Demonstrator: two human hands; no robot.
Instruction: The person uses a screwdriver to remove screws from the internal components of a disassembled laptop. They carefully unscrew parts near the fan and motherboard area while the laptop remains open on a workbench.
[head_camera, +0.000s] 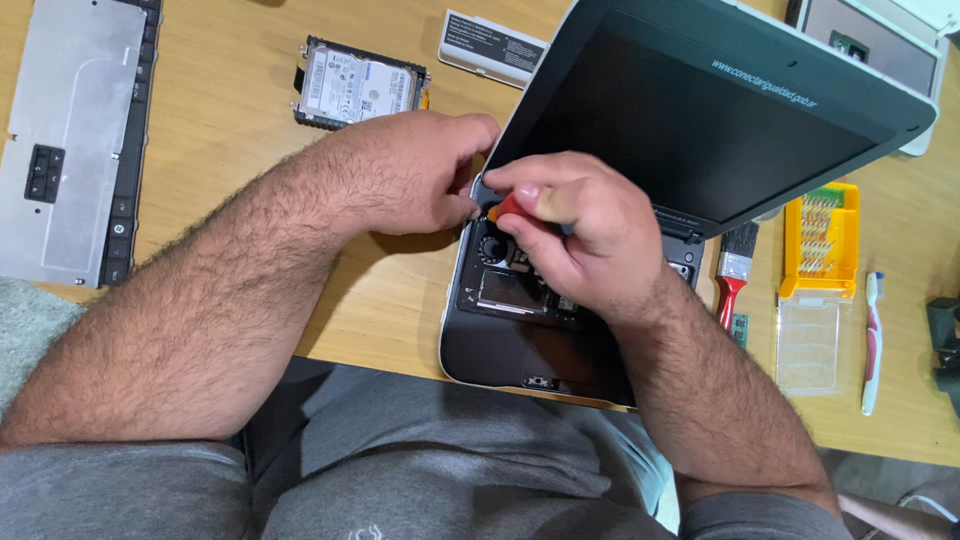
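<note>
A small black laptop (700, 130) lies open on the wooden table, its keyboard removed and the inner parts of its base (505, 300) exposed. My right hand (580, 235) is closed around a red-handled screwdriver (507, 207), whose tip points down into the base near the left hinge. My left hand (405, 170) rests against the laptop's left edge beside the hinge, fingers curled by the screwdriver's tip. The tip itself is hidden by my fingers.
A removed keyboard (70, 140) lies face down at far left. A hard drive (358, 85) and a white battery (492, 47) lie behind my hands. To the right are a red-handled brush (733, 270), a yellow bit case (822, 240), a clear lid (808, 345) and a toothbrush (872, 345).
</note>
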